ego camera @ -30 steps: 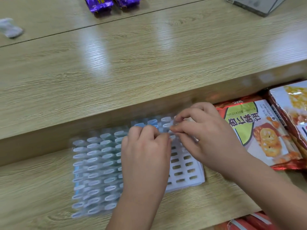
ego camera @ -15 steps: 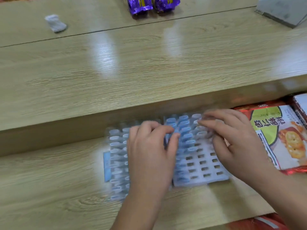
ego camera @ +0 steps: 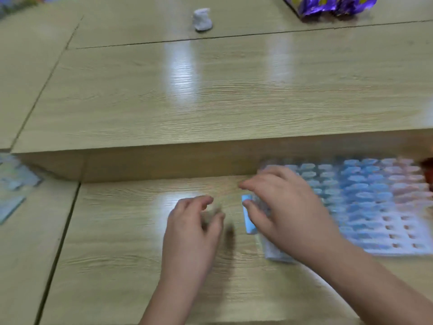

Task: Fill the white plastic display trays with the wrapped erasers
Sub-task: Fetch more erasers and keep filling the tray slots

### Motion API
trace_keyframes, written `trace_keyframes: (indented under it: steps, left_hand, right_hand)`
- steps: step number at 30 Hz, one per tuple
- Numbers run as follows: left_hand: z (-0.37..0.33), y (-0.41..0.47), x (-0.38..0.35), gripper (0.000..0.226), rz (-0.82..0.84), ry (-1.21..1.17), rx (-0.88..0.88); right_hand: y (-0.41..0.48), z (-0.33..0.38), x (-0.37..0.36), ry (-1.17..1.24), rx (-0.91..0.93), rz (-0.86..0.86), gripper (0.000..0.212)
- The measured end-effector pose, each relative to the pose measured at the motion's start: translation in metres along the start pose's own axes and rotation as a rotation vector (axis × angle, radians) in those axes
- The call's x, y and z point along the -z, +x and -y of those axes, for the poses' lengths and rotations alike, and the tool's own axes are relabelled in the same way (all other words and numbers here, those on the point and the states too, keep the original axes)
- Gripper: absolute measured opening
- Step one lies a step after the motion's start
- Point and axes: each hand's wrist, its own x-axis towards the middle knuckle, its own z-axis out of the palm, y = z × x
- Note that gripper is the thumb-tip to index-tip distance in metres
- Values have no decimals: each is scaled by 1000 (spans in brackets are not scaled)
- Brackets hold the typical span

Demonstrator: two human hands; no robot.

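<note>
Left hand [ego camera: 194, 221]: now off the trays, over bare desk [ego camera: 131, 266]; grip blurred, cannot tell. Right hand [ego camera: 285, 207]: fingers spread on tray [ego camera: 398, 240], desk's right edge. Erasers [ego camera: 365, 184]: near rows unfilled, likely fetching more.

Motion-blurred: right hand [ego camera: 288, 212] lies with fingers spread over the left end of the white trays [ego camera: 398, 240], far rows filled with wrapped erasers [ego camera: 365, 184], near slots empty; left hand [ego camera: 192, 228], loosely curled, is above the surface [ego camera: 117, 266] alongside, contents indiscernible.
</note>
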Motion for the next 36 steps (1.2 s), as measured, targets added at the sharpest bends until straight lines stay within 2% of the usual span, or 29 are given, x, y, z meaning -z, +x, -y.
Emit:
trace_keyframes:
  steps: [4,8,10,13,14,17,21,25,29,32,36]
  left_hand:
    - [14,-1,0,39,59,67,-64]
    - [26,-1,2,40,74,90,-86]
    - [32,1,4,40,94,98,-91]
    - [39,2,6,38,121,86,-89]
    - [41,3,6,37,124,71,-86]
    - [44,4,8,31,113,-9,-73]
    - [53,7,13,29,78,-121,-3]
    - [57,10,13,31,56,-119,38]
    - [48,6,11,37,72,-120,26]
    - [38,3,8,35,66,-208,40]
    - [4,-3,0,20,100,-342,71]
  right_hand:
    - [14,22,-15,-368,16,251,47]
    - [16,37,-36,-707,-38,532,45]
    - [17,40,-40,-774,-76,559,45]
    - [21,39,-41,-677,-15,463,41]
    - [22,39,-42,-617,29,446,44]
    - [23,41,-48,-398,74,471,73]
    - [20,44,-58,-147,16,463,76]
    - [20,41,-62,-86,-88,388,53]
    - [17,47,-48,-120,-68,351,25]
    - [3,48,-21,-50,-70,269,24]
    - [-31,18,28,167,-166,44,19]
